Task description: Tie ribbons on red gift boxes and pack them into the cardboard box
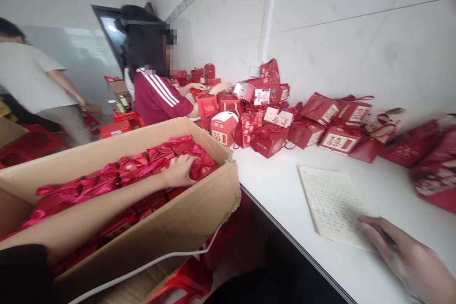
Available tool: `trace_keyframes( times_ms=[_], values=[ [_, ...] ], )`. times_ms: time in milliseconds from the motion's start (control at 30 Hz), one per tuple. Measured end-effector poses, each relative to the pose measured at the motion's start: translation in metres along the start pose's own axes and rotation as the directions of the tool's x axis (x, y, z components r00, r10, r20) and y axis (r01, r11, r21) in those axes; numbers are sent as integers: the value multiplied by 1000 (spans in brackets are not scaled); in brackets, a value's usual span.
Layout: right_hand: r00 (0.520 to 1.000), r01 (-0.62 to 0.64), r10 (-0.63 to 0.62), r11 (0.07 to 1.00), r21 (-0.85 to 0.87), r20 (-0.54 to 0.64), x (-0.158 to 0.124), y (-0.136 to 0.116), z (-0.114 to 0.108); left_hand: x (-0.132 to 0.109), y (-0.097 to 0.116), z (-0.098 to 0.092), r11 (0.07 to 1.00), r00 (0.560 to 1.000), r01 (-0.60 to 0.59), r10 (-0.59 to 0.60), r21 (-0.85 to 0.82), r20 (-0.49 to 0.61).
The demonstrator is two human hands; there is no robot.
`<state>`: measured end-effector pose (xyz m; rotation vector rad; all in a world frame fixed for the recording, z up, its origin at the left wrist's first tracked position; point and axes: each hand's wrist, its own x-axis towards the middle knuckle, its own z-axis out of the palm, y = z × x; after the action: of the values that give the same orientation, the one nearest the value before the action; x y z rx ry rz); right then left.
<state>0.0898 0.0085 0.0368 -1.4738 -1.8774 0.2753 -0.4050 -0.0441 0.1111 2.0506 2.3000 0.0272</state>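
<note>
My left hand [180, 172] reaches into a large cardboard box [199, 199] packed with red gift boxes tied with pink ribbon. Its fingers are spread and rest against a red gift box [206, 170] at the right end of the carton; I see no firm grip. On the white table, my right hand [409, 256] is closed round a dark pen [389, 239]. The pen's tip is hidden by the fingers, over the lower right of a notepad [331, 199] covered in rows of handwritten marks.
Piled red gift boxes [340, 138] line the table [263, 175] along the wall. A co-worker in a maroon top [158, 99] handles boxes at the far end. Another person [33, 76] stands at left. A white cord [171, 255] crosses the carton's near side.
</note>
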Motion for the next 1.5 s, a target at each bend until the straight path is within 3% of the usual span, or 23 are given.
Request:
trace_keyframes(
  times_ms=[67,133,200,267,333,400,467,533,633,767,1133,1300,1500],
  values=[
    [992,-71,69,997,18,102,0,-13,-10,7,10,-24,997,999,-49,49,62,6],
    [988,-152,151,985,77,18,1,-23,-14,14,30,-50,988,978,-147,151,38,-144],
    [974,-180,202,964,193,-101,1,-30,-12,16,62,-69,941,902,-337,313,-31,-297],
    [954,-153,230,926,345,-193,2,-33,-8,13,103,-75,833,813,-539,477,-123,-333],
    [953,-142,251,863,484,-167,2,-36,-5,5,147,-65,721,748,-664,644,-198,-162],
    [952,-201,296,802,563,-81,2,-39,-2,-2,186,-44,579,591,-777,806,-247,27],
    [938,-276,347,764,583,-11,2,-42,0,-6,214,-18,429,428,-863,901,-266,65],
    [927,-306,376,752,583,2,2,-46,2,-4,228,6,356,355,-886,933,-298,58],
    [933,-285,359,775,563,-21,1,-49,5,4,229,30,361,350,-864,932,-352,95],
    [948,-280,317,838,468,0,1,-49,11,8,221,43,383,369,-848,923,-365,111],
    [964,-265,262,909,322,54,0,-47,14,5,222,46,381,390,-852,919,-359,48],
    [962,-268,271,911,312,35,-1,-47,14,5,222,45,404,403,-830,911,-385,88],
    [969,-239,245,926,293,19,-1,-48,14,4,223,43,394,371,-873,919,-288,131]
  ],
)
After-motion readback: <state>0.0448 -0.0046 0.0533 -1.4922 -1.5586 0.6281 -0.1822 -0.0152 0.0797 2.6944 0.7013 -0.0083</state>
